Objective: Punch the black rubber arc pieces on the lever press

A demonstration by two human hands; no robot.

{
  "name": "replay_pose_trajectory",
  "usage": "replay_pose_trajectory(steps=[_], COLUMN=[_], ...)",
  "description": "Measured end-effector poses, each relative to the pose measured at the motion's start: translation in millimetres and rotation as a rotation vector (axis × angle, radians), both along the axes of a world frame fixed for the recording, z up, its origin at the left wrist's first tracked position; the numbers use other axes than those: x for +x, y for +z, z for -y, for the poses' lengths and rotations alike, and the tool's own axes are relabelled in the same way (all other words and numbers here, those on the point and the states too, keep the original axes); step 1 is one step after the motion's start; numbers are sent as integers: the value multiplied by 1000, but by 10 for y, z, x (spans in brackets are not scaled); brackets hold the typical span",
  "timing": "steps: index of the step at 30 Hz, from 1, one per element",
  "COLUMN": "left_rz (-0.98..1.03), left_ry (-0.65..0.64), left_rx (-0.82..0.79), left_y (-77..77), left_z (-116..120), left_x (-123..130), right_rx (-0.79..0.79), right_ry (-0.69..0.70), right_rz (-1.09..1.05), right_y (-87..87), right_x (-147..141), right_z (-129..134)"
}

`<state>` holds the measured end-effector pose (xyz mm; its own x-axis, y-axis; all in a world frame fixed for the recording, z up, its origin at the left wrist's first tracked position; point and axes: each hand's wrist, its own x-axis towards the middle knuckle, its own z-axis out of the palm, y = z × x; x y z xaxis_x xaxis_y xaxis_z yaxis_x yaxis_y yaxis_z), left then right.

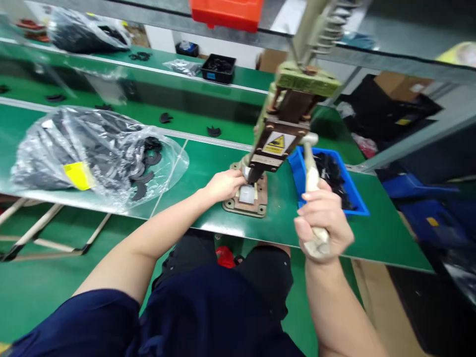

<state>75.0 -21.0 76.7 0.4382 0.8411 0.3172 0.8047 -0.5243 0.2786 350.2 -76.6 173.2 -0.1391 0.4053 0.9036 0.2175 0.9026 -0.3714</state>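
A hand press (277, 124) with a yellow warning label stands on the green bench. My right hand (325, 218) is wrapped round its pale lever (311, 173), to the right of the press head. At the base plate (243, 208), my left hand (226, 184) has its fingers close together beside the pressing point. Its fingertips are partly hidden by the press, and what they hold, if anything, cannot be made out. A pale block (247, 194) sits on the base just right of and below these fingertips.
Left on the bench (201, 213) lies a clear bag (92, 148) of black curved parts. Behind the lever is a blue bin (357, 201) of black parts. Single black parts (213, 131) lie on the green strip behind. A shelf (163, 15) crosses above.
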Motion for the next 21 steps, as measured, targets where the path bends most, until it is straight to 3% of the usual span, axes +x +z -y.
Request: replay_pose_trajectory(steps=[2, 6, 9, 11, 15, 17, 21], left_rz=[6, 49, 41, -13, -175, -227, -292], left_ry=[8, 6, 83, 254, 777, 960, 1000], left_rx=[-5, -1, -29, -66, -153, -196, -358], left_y=[17, 9, 13, 24, 40, 35, -9], left_z=[8, 15, 46, 68, 107, 118, 70], left_x=[18, -21, -286, -653, -1688, -2165, -2695], right_rx=[32, 127, 180, 191, 181, 174, 221], right_ry=[1, 24, 6, -37, -140, -155, -155], right_rz=[19, 110, 110, 72, -75, -125, -152], right_y=[-83, -68, -82, -142, -283, -324, -353], right_x=[49, 109, 111, 83, -9, -43, -57], right_z=[-26, -91, -80, -61, -57, -79, -146])
